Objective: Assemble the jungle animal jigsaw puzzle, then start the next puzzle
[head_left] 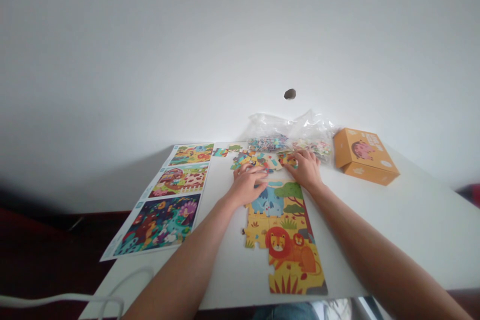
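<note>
A partly joined puzzle [288, 235] with a lion and an elephant lies on the white table [228, 270]. Beyond it is a group of loose pieces [240, 160]. My left hand [247, 182] rests over the near side of these pieces, its fingers apart; nothing can be seen held in it. Farther right, my right hand [305, 167] has its fingertips on a yellow piece [287, 160], in front of the plastic bags. Part of that piece is hidden under the fingers.
Clear plastic bags [270, 141] of pieces lie against the wall. An orange box [365, 155] stands at the right. A sheet with three pictures [161, 220] lies at the left. A white cable [56, 301] crosses the lower left.
</note>
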`<state>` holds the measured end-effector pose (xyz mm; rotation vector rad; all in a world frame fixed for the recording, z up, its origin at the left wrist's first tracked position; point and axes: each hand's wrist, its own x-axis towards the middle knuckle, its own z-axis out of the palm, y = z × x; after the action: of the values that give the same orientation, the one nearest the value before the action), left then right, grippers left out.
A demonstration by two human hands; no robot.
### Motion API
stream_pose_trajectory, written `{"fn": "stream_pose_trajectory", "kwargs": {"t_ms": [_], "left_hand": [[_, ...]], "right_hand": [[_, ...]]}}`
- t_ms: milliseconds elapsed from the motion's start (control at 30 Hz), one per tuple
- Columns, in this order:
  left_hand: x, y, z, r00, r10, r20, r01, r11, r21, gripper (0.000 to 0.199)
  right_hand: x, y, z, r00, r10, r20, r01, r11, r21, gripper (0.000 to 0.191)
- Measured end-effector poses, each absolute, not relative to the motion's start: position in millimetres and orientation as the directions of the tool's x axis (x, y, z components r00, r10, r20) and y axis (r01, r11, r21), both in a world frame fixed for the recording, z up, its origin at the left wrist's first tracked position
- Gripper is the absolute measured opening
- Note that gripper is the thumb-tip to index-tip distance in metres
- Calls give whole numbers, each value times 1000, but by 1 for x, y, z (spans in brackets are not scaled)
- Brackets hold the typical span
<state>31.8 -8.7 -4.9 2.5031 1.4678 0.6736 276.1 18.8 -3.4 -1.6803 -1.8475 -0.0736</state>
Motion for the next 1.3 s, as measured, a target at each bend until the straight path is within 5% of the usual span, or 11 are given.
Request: {"fn": "stream_pose_trajectory", "kwargs": {"t_ms": [267,567,900,1133,1300], "left_hand": [[33,-9,-3,408,861,305,791,-500,354,29],[33,-8,1,389,867,310,783,-489,385,28],[32,-3,-4,369,867,334,761,-488,428,23],[26,1,0,248,905,347,822,-386,419,32],[25,-3,0,167,947,274,905,-257,338,35]], "right_hand": [[267,15,3,-144,893,426,877,314,-363,24],[266,19,-5,-246,880,407,681,455,-574,26],[261,14,-1,-165,936,310,630,342,-697,24],[263,15,-4,-97,941,325,691,299,-658,19],[264,10,-3,-210,902,376,773,389,-501,26]]}}
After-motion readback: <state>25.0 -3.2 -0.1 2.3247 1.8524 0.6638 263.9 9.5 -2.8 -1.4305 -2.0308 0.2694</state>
